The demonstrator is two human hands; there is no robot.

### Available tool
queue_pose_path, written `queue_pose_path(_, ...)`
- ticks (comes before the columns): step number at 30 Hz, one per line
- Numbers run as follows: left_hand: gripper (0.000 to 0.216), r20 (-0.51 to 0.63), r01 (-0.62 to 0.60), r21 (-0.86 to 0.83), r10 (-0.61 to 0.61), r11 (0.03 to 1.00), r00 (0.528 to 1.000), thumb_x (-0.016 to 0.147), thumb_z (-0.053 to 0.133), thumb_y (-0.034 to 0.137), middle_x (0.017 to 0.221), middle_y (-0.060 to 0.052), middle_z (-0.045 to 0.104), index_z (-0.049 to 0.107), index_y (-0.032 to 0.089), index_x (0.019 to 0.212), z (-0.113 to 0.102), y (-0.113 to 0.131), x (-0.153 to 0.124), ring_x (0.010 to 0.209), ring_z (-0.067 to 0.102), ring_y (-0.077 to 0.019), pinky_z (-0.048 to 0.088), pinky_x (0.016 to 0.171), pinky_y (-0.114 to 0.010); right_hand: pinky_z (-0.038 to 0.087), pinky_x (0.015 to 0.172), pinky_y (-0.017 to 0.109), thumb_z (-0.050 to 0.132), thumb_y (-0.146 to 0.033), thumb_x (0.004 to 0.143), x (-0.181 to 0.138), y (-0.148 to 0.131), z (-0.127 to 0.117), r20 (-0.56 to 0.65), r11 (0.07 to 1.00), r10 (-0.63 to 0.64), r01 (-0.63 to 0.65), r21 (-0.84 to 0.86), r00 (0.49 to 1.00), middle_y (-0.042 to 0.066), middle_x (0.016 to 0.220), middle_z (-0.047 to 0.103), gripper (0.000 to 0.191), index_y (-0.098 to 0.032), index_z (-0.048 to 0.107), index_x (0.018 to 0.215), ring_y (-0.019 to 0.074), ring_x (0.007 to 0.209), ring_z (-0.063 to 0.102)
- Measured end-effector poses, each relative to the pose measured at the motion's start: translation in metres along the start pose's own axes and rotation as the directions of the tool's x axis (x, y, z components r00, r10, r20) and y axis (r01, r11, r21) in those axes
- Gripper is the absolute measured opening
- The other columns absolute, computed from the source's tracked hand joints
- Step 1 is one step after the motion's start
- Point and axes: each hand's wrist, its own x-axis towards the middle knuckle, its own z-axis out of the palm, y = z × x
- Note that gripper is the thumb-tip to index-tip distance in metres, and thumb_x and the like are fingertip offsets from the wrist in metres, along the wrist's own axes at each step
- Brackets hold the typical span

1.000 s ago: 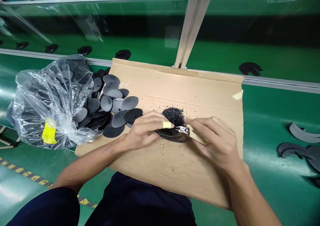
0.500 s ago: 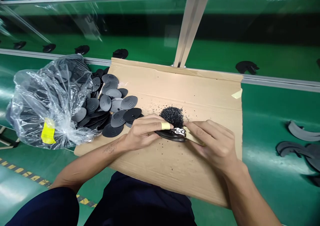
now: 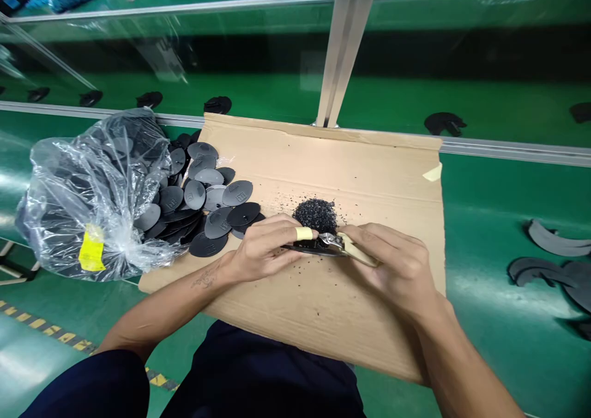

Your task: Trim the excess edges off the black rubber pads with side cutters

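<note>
Head view puts both hands over the cardboard sheet [image 3: 369, 172], a little nearer to me than its middle. I have the left hand [image 3: 261, 252] closed on a black disc [image 3: 310, 251], its fingers [image 3: 281, 230] curled over the disc's left rim and pinching it. The forefinger tip wears a band of yellowish tape [image 3: 303, 233]. The disc is held nearly flat, just above the cardboard.

The right hand [image 3: 399, 267] is wrapped round a pair of cutters [image 3: 340, 243], fingers pressed together over the cream handles. The metal nose meets the disc's rim right beside the taped fingertip. Whether the blades are closed I cannot tell; they are too small to read.

Just beyond the hands, toward the cardboard's far edge, sits a small heap of black trimmings [image 3: 315, 213], with loose specks scattered about it. On the cardboard's left part lies an overlapping spread of dark discs [image 3: 210, 199]. They spill from a clear plastic bag [image 3: 87, 184] that rests off the left edge on the green counter [image 3: 484, 233]. The bag carries a yellow label [image 3: 91, 255].

A metal post [image 3: 339, 42] rises from behind the cardboard's far edge. To the right of the cardboard, well apart from it, curved black strips [image 3: 549, 270] lie on the counter.
</note>
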Motion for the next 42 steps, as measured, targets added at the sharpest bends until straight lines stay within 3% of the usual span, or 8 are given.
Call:
queue_pose_path(7,0.017,0.109,-0.134,0.165,0.117,0.977,0.987,0.098,0.06,0.02,0.089,-0.007,0.074,0.068,0.015,0.111,0.0,-0.004,-0.001,0.08,0.068,-0.0155,0.061,0.073,-0.031,0.054,0.065,0.031,0.055,-0.019,0.1,-0.001,0.006,0.007,0.033,0.993,-0.043,0.046,-0.11,0.999,0.008,0.094,0.076,0.022,-0.018,0.071,0.115,0.0194,0.078,0.069)
queue_pose_path(12,0.016,0.033,-0.04,0.253,0.033,0.967,0.999,0.097,0.06,0.018,0.092,-0.007,0.074,0.068,0.015,0.111,-0.001,-0.005,-0.001,0.085,0.069,-0.0157,0.06,0.076,-0.031,0.053,0.068,0.033,0.059,-0.03,0.1,0.0,0.01,0.004,0.071,0.996,0.09,-0.09,-0.013,0.993,0.009,0.096,0.073,0.025,-0.019,0.067,0.121,0.0211,0.082,0.067)
queue_pose_path(20,0.015,-0.044,0.053,0.21,-0.044,0.976,0.998,0.097,0.065,0.023,0.09,-0.008,0.074,0.068,0.013,0.107,0.001,-0.006,-0.001,0.081,0.068,-0.0153,0.057,0.072,-0.028,0.05,0.075,0.045,0.056,-0.047,0.1,-0.011,0.047,0.006,-0.039,0.843,0.247,-0.234,-0.484,0.968,0.018,0.106,0.067,0.036,-0.016,0.069,0.113,0.0331,0.094,0.061)
queue_pose_path(25,0.016,-0.063,0.059,0.169,-0.049,0.984,0.997,0.099,0.061,0.025,0.092,-0.008,0.074,0.068,0.014,0.109,0.007,-0.007,-0.004,0.083,0.068,-0.0155,0.058,0.073,-0.03,0.053,0.09,0.051,0.07,-0.052,0.091,-0.002,0.035,0.005,-0.026,0.966,0.145,-0.147,-0.213,0.989,0.019,0.122,0.063,0.048,-0.018,0.065,0.125,0.0369,0.115,0.06)
queue_pose_path(29,0.017,-0.039,0.037,0.141,-0.032,0.989,0.999,0.099,0.061,0.027,0.093,-0.009,0.074,0.069,0.014,0.108,0.014,-0.005,-0.007,0.082,0.067,-0.0162,0.057,0.072,-0.03,0.057,0.081,0.04,0.071,-0.034,0.094,0.005,0.008,0.013,0.007,0.992,-0.007,0.006,0.124,1.0,0.01,0.104,0.07,0.031,-0.02,0.065,0.121,0.0244,0.096,0.067)
queue_pose_path(31,0.028,-0.012,0.006,0.102,-0.004,0.995,1.0,0.101,0.058,0.037,0.093,-0.01,0.073,0.07,0.013,0.11,0.013,-0.003,-0.005,0.082,0.067,-0.0173,0.056,0.071,-0.031,0.054,0.071,0.032,0.063,-0.022,0.098,0.005,0.001,0.016,-0.024,0.989,-0.069,0.071,0.131,0.997,0.006,0.09,0.071,0.01,-0.019,0.067,0.108,0.019,0.082,0.066)
queue_pose_path(36,0.044,0.156,0.153,-0.009,-0.15,0.988,0.976,0.107,0.039,0.044,0.083,-0.006,0.07,0.072,0.015,0.107,-0.003,0.003,0.017,0.072,0.065,-0.0157,0.057,0.066,-0.028,0.05,0.065,0.029,0.053,-0.007,0.098,0.004,0.0,0.015,-0.137,0.979,-0.2,0.19,-0.08,0.97,0.006,0.084,0.071,0.016,-0.018,0.065,0.099,0.0167,0.074,0.064)
queue_pose_path(42,0.02,0.541,-0.007,0.158,-0.08,0.987,0.837,0.102,0.054,0.027,0.077,-0.001,0.067,0.07,0.017,0.093,-0.035,-0.007,0.063,0.071,0.066,-0.0136,0.055,0.065,-0.023,0.052,0.065,0.03,0.05,-0.01,0.1,0.006,0.001,0.016,-0.209,0.977,-0.182,0.152,-0.151,0.961,0.007,0.088,0.071,0.018,-0.017,0.065,0.105,0.0172,0.075,0.066)
